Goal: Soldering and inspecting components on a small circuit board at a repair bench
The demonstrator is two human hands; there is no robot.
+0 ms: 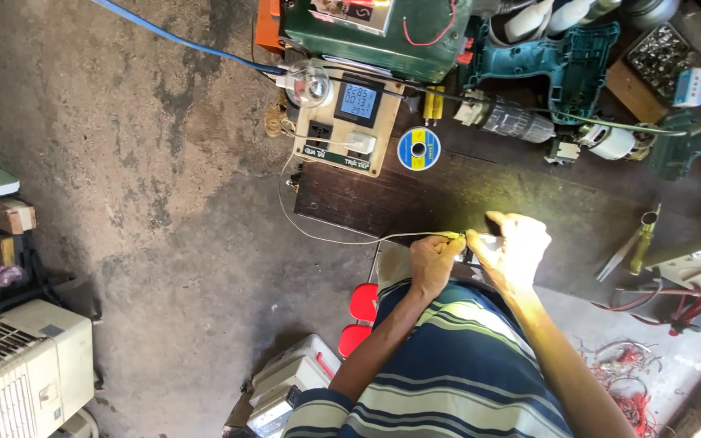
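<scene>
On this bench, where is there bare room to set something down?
Free: the dark benchtop between the meter board and the hands, left hand, right hand; also toward the pliers. Crowded: the back edge around the teal drill, and the wire scraps.

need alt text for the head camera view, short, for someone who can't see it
Seen from above, a person's left hand and right hand meet over a dark workbench, pinching a thin pale wire that runs toward a beige socket board with a meter. A teal drill lies beyond.
</scene>
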